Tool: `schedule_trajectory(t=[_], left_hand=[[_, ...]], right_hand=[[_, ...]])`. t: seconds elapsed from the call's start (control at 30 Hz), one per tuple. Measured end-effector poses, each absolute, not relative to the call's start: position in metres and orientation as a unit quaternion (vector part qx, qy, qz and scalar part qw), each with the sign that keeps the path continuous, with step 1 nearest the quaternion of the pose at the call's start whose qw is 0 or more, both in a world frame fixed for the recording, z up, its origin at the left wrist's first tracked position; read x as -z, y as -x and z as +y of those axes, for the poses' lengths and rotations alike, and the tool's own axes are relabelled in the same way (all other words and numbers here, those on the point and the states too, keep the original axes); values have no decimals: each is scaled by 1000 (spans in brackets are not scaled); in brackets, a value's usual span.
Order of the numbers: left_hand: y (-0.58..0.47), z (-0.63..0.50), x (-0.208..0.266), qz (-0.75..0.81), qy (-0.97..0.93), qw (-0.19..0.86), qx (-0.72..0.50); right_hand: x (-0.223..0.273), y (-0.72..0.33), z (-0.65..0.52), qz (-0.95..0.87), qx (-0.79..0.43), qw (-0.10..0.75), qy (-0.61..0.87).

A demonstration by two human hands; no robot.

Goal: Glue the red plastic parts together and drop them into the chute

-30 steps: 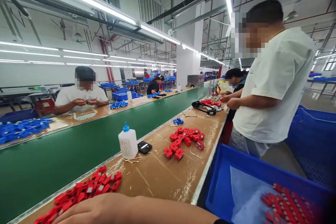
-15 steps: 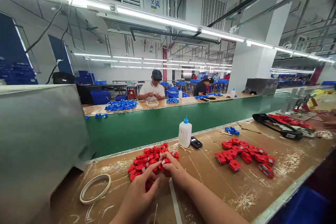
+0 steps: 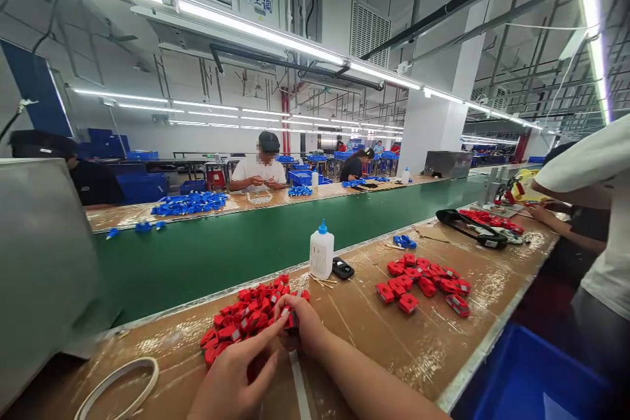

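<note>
Both hands worked at the near edge of the red parts pile (image 3: 246,316), low centre of the frame on the tabletop (image 3: 354,335). Right hand (image 3: 301,323) had its grip pinched on one red part (image 3: 291,319); left hand (image 3: 231,377) lay w/ fingers loosely curled, fingertips touching the pile, nothing clearly held. Glue bottle (image 3: 321,253) stood upright just behind, tape ring (image 3: 118,384) at lower left.

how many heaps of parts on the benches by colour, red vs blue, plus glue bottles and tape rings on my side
Red heaps: 3, the near red heap at the hands, the middle red heap, the far red heap
Blue heaps: 3, the small blue heap, the big blue heap, the blue heap by the seated person
Glue bottle: 1
Tape ring: 1
Total: 8
</note>
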State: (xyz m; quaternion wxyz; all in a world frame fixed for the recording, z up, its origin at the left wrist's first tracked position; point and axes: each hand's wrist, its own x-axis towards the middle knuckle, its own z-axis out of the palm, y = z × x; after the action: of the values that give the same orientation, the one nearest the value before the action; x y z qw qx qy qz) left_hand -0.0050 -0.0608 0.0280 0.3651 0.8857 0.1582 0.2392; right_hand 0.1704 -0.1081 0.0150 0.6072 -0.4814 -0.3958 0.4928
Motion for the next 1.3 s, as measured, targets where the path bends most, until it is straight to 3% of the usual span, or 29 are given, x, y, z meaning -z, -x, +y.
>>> schedule_trajectory(t=[0.07,0.2,0.3,0.37,0.43,0.53,0.6,0.7,0.83,1.1,1.3], left_hand=[[9,-58,-31,156,-846,430,-273],[17,-51,-32,192,-591,696,-360],[18,-49,-30,170,-404,815,-378],[13,-49,-27,152,-354,841,-381],[6,-51,-26,134,-345,849,-376],[-2,-53,-23,144,-362,845,-366],[-3,-53,-22,163,-383,837,-356],[1,-50,-19,162,-410,828,-347],[8,-44,-17,147,-449,802,-364],[9,-47,-10,234,-677,612,-335],[7,-46,-13,273,-704,578,-310]], right_hand=[[-21,-175,-112,-417,-441,618,500],[-37,-204,-146,-487,-308,590,566],[-30,-252,-194,-614,-41,318,721],[-18,-294,-226,-623,81,196,753],[-10,-332,-249,-599,154,130,775],[-19,-349,-254,-586,222,148,766],[-36,-323,-235,-598,197,215,747],[-60,-253,-190,-631,52,316,706],[-68,-179,-145,-722,-50,363,587],[-45,-162,-154,-821,-243,207,474],[-44,-152,-153,-829,-298,202,429]])
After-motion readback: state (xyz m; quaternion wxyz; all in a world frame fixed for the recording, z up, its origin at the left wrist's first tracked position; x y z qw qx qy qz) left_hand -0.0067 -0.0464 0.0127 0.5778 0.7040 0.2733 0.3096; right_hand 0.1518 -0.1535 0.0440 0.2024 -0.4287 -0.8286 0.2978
